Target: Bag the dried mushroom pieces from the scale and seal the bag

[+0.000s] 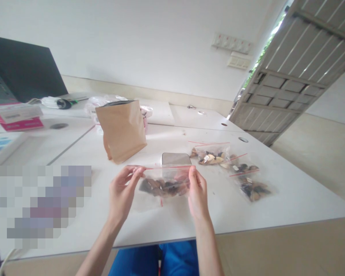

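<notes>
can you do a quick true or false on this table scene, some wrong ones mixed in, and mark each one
1. The left hand and right hand hold a clear zip bag between them. True.
2. The clear zip bag is empty. False: dark pieces show inside it.
3. A brown paper pouch stands upright on the white table. True.
4. The brown paper pouch lies to the right of the right hand. False: it stands beyond the left hand; other filled zip bags lie to the right.
5. A black monitor is at the left of the picture. True.
6. The right hand rests in the lap. False: it grips the bag's right end.
</notes>
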Motion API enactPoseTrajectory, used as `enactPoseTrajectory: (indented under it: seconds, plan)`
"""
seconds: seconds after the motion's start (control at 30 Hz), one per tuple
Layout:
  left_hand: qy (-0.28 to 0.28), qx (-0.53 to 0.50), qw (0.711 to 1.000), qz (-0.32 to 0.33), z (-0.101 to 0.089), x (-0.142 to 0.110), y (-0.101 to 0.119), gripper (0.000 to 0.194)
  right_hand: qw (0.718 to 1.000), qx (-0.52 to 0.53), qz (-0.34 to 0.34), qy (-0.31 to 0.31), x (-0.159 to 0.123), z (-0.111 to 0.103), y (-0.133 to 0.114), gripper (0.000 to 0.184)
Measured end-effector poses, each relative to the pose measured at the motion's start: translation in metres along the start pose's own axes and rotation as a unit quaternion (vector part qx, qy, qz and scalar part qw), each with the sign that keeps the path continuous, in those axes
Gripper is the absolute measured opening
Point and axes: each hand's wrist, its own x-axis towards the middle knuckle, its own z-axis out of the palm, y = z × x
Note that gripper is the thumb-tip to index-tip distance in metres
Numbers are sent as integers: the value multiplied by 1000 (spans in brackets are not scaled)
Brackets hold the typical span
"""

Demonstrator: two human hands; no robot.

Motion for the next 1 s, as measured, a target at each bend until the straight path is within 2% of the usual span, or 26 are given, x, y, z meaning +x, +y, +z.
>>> enactPoseTrajectory:
  seconds: [0.13,0.3,0.5,0.63,0.73,0.83,1.0]
  plan:
    - [-42,-57,997,-10,-8,-1,4,34,999,-33,-29,20,-5,-6,-1,50]
    - [-100,-95,989,-46,-7,-14,-7,34,996,-40,-48,61,-17,-12,1,50]
    - [-33,-90,992,-81,3,-23,-17,37,991,-59,-57,104,-16,-12,8,39]
    - [-24,-71,992,-102,5,-21,-17,40,987,-84,-66,123,-16,-15,13,40]
    - [-34,-34,995,-82,3,-21,-17,42,986,-107,-57,119,-16,-17,16,44]
    - [-42,39,998,-34,1,-21,-17,41,985,-115,-59,115,-17,-17,17,46]
    - [-38,183,981,49,-1,-20,-18,38,981,-115,-69,142,-18,-13,15,39]
